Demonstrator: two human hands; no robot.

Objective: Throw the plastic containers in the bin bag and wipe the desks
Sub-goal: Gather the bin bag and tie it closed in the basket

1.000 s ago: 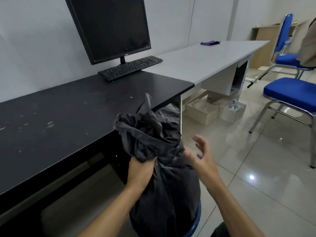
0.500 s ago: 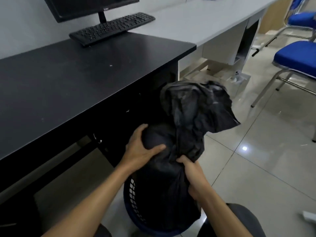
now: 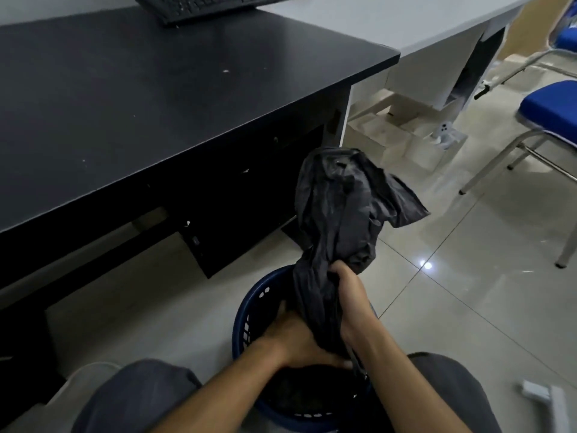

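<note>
Down on the tiled floor beside the black flat-topped desk [image 3: 156, 89], the crumpled black plastic bin bag [image 3: 343, 207] sits in the round blue perforated plastic basket [image 3: 249, 310]; the right hand [image 3: 349, 295] has its fingers wrapped tight round the twisted neck, loose top flaring above the fist. That's a swap: a second ago the left hand [image 3: 296, 339] held that neck and the right hung free in the air; half a second ago the left palm lay spread on the bulge. Now the left is low inside the basket rim, against the body of the bag; its fingertips run under the neck, so I cannot tell whether they clutch or press flat. The bag rides lower than it did; looks like it is being bedded down. No plastic containers on view; probably already bagged. So, by my reading, the binning half is closing out, and both the black top and the pale grey desk [image 3: 406, 20] await wiping.
</note>
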